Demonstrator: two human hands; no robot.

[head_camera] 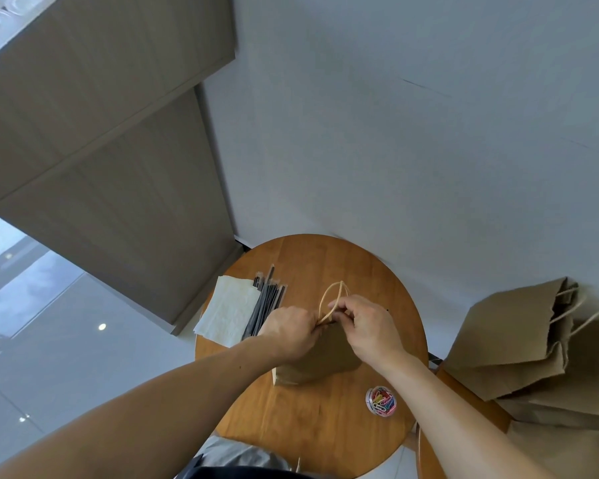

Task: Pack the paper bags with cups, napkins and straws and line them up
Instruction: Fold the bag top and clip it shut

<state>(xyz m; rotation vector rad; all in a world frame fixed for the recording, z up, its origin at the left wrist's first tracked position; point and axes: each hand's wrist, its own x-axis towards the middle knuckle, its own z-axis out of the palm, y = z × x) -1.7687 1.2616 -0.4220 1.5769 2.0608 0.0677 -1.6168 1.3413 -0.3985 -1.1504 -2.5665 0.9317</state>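
**Round wooden surface (325,426) against grey wall (395,133)**

Wood cabinet (111,167) fills upper left of frame. Stack of flat spare bags (519,347) at right edge. Paper bag (319,361) lies mid-surface, lower centre. Left hand (287,331) and right hand (367,326) both pinch its twine handles (329,292) at the mouth. Napkins (225,312) and wrapped straws (265,305) left of bag, touching each other. Paper-clip tub (381,401) lower right of bag.

The paper bag (320,361) under the left hand (289,331) is showing plain kraft brown, its handles (325,299) paler tan. The bench (325,426) is glowing orange-brown, grained. Left of that hand, napkins (225,312) are lying cream-white beside black straws (265,305). Near the right hand (365,326), paper clips (381,401) are gleaming pink, yellow, blue.
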